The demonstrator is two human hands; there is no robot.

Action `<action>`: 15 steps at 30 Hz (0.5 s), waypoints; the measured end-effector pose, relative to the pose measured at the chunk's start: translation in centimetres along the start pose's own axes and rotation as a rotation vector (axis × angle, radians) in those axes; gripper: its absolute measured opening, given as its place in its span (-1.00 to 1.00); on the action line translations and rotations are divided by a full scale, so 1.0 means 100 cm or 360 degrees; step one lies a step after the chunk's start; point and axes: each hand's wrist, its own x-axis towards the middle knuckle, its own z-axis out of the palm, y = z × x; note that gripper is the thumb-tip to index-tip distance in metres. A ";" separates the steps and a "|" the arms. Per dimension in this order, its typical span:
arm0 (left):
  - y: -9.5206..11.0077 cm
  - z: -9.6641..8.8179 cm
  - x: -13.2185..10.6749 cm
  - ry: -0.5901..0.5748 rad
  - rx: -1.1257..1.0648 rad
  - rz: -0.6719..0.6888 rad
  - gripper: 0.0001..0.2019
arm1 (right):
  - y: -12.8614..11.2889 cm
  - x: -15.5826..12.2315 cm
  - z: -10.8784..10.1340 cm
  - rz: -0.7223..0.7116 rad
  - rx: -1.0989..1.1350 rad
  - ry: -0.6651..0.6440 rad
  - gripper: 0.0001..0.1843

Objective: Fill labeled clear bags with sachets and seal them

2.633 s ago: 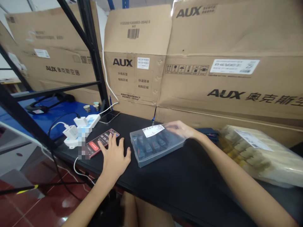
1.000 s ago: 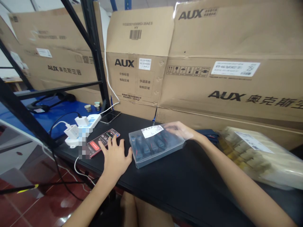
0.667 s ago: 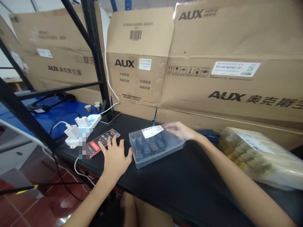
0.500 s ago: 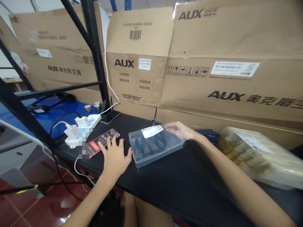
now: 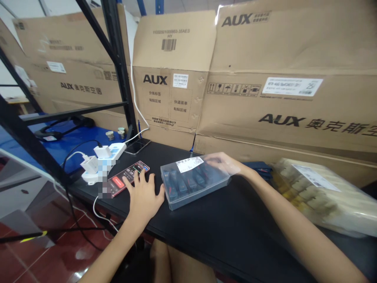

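Observation:
A clear plastic case (image 5: 194, 181) with dark parts inside and a white label lies on the black table (image 5: 224, 232). My right hand (image 5: 225, 162) rests on the case's far right corner, fingers laid over its lid. My left hand (image 5: 144, 194) lies flat on the table just left of the case, fingers spread, fingertips touching a phone (image 5: 127, 177) whose screen shows a timer and a red button.
A white power strip (image 5: 101, 159) with chargers and cables sits left of the phone, a second dark phone (image 5: 137, 146) behind it. A bagged pack of pale parts (image 5: 321, 192) lies at right. Large AUX cardboard boxes (image 5: 265, 78) wall the back. A black rack post (image 5: 118, 67) stands at left.
Both hands stay where they were; only the view has shifted a little.

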 end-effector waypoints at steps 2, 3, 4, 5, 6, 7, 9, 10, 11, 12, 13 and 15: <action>-0.001 0.001 0.000 -0.0003 -0.0011 -0.0001 -0.49 | 0.000 0.000 0.000 0.0004 -0.0015 0.0000 -0.47; -0.001 0.001 0.000 -0.0001 -0.0017 -0.0001 -0.49 | -0.001 0.000 0.000 0.0001 -0.0015 -0.0005 -0.47; -0.001 0.001 0.000 0.0003 -0.0022 0.0000 -0.49 | -0.001 0.000 0.000 -0.0002 -0.0011 -0.0011 -0.47; -0.001 0.001 0.000 0.0009 -0.0026 0.0004 -0.49 | -0.001 0.000 -0.001 -0.0005 -0.0004 -0.0016 -0.47; 0.000 0.000 0.000 0.0018 -0.0027 0.0008 -0.50 | -0.001 0.000 -0.001 -0.0006 0.0001 -0.0019 -0.48; 0.001 -0.001 0.000 0.0027 -0.0023 0.0011 -0.50 | -0.001 0.000 -0.001 -0.0005 0.0002 -0.0020 -0.48; 0.002 -0.002 -0.001 0.0040 -0.0006 0.0011 -0.51 | -0.001 0.000 -0.001 -0.0003 -0.0005 -0.0021 -0.47; 0.002 -0.003 -0.001 0.0040 0.0004 0.0010 -0.51 | 0.000 0.000 -0.001 -0.0001 -0.0014 -0.0018 -0.46; 0.002 -0.002 -0.001 0.0037 0.0014 0.0010 -0.51 | 0.000 0.000 0.000 -0.0001 -0.0025 -0.0012 -0.46; 0.001 -0.002 -0.001 0.0032 0.0021 0.0013 -0.50 | 0.000 0.000 0.000 0.0000 -0.0036 -0.0006 -0.45; 0.001 -0.001 -0.001 0.0028 0.0027 0.0017 -0.50 | 0.000 0.000 0.000 0.0003 -0.0044 0.0001 -0.45; -0.001 0.002 -0.001 0.0024 0.0032 0.0028 -0.50 | 0.000 0.000 0.000 0.0013 -0.0042 0.0006 -0.44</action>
